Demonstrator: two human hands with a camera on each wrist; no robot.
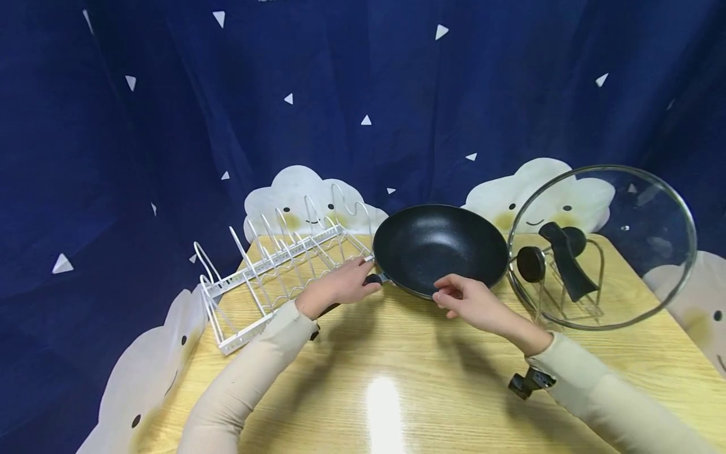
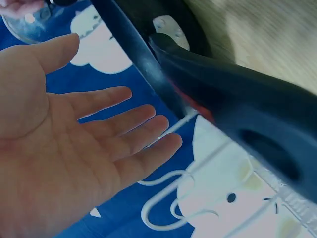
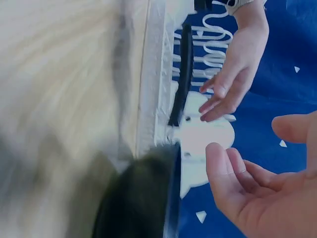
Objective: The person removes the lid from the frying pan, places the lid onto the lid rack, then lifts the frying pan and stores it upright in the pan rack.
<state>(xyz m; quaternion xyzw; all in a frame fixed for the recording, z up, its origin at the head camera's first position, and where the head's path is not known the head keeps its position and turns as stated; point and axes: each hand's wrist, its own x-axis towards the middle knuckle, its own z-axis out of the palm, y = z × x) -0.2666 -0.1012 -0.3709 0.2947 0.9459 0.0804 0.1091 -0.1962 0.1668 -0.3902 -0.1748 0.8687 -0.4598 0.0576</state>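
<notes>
A black wok [image 1: 433, 243] sits on the table, its long black handle [image 2: 223, 91] pointing toward the white wire rack. My left hand [image 1: 343, 284] hovers by that handle. In the left wrist view its palm faces the camera and the fingers stretch out, apart from the handle. Close to the wok's front rim is my right hand [image 1: 471, 302], its fingers loosely bent. The right wrist view shows nothing between this right hand's [image 3: 272, 193] fingers and thumb, with the wok's dark side [image 3: 138, 198] next to it.
The white wire rack [image 1: 278, 257] stands to the wok's left. At the right, a large glass lid [image 1: 689, 233] with a black handle [image 1: 567, 261] stands upright at a wire stand [image 1: 601, 265]. A dark blue curtain [image 1: 363, 75] hangs behind the wooden table [image 1: 454, 403].
</notes>
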